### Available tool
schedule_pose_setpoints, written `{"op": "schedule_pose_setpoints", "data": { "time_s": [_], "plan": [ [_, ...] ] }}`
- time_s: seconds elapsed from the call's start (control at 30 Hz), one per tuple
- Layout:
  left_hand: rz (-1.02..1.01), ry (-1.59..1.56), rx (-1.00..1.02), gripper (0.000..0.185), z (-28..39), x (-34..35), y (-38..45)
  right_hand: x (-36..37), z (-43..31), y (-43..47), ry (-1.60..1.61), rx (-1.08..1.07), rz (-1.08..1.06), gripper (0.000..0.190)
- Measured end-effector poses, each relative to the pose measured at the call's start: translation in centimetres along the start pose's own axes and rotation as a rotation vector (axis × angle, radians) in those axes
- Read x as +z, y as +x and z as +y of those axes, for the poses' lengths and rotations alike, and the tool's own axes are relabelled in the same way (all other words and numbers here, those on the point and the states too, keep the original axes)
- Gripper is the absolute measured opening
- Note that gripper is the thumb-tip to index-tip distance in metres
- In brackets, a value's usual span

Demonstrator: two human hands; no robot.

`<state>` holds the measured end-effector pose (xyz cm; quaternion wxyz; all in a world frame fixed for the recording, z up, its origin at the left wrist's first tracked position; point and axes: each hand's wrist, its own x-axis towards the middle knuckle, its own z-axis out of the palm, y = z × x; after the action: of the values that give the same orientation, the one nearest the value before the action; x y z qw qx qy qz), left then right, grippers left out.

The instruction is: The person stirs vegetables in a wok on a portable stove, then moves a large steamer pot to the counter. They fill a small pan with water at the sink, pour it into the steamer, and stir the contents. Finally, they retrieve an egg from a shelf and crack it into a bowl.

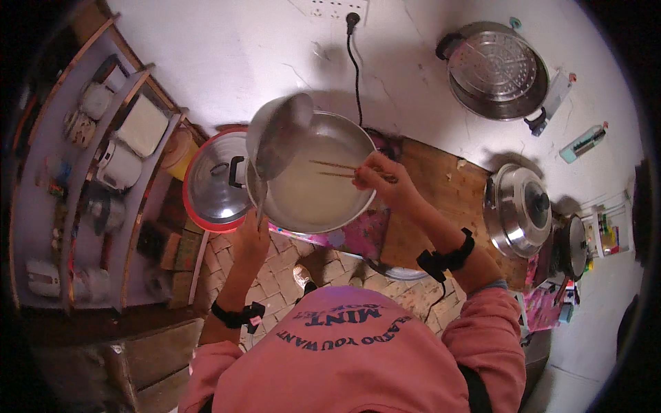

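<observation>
My left hand [251,232] grips the handle of a metal dipper [284,137], whose bowl is tipped on its side over the left part of a deep, light-coloured pan [343,137]. A pale, cloudy liquid [304,199] covers the pan's bottom. Between the fingers of my right hand [382,178] is a pair of chopsticks [333,169], pointing left over the liquid. Whether their tips touch it I cannot tell. On the pan's left side a black loop handle [236,172] sticks out. The dipper's inside is partly in shadow.
A red-rimmed round vessel [188,206] with a shiny cover stands left of the pan. To the right are a wooden board [428,191] and a lidded steel pot [519,211]. A black cord [356,72] runs up to a wall socket. Shelves [134,206] line the left.
</observation>
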<state>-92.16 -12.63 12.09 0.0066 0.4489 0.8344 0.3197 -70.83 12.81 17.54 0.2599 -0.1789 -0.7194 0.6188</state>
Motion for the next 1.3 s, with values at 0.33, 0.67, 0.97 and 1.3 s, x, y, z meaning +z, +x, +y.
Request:
{"op": "schedule_pose_setpoints", "data": {
  "time_s": [0.33,0.67,0.97,1.3],
  "plan": [
    [-0.217,-0.609,-0.356,0.019,4.3,-1.6,-2.4,-4.6,1.6,3.0,0.988,0.194,0.340,0.025],
    [0.028,-0.359,-0.019,0.016,4.7,-3.2,-2.3,-3.0,6.7,2.4,1.033,0.294,0.290,0.024],
    [0.251,-0.145,0.060,0.021,2.7,-2.8,0.8,1.5,6.7,-3.4,0.485,0.352,0.212,0.020],
    [-0.379,-1.103,-0.638,0.018,9.8,-2.0,-2.4,-0.8,2.0,-4.4,0.219,-0.249,0.367,0.017]
  ]
}}
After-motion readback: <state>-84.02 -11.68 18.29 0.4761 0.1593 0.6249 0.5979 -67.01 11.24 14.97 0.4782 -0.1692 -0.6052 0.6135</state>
